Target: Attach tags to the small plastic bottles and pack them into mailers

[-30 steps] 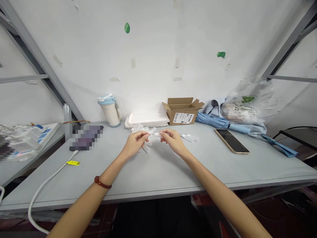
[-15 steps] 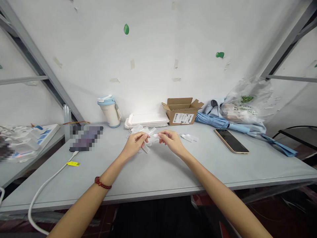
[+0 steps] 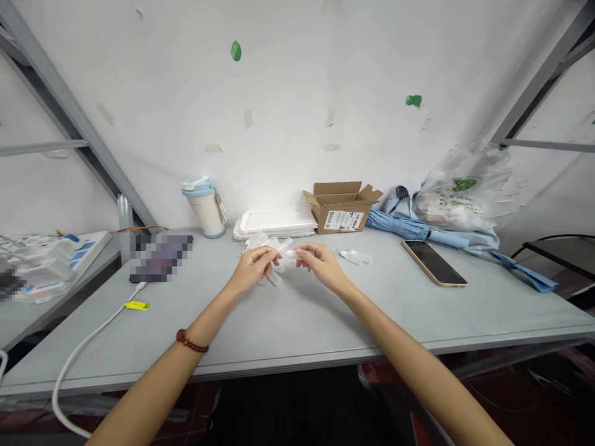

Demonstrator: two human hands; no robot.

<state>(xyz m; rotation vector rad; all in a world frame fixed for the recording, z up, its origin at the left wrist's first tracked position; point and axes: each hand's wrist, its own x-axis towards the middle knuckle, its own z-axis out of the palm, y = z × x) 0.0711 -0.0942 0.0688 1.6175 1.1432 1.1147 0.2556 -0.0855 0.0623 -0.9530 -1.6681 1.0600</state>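
The right hand (image 3: 322,265) has its fingers clamped on a small white piece (image 3: 290,253) between the hands; the left hand (image 3: 252,269) pinches its fingers together at the other end, hold unclear. Best keep both ends aligned, clear of the translucent pieces (image 3: 258,239) beyond.

Left hand (image 3: 251,271), right hand (image 3: 323,266): pinching a small white piece (image 3: 289,253)
Cardboard box (image 3: 341,217): open, near back edge of surface (image 3: 297,328)
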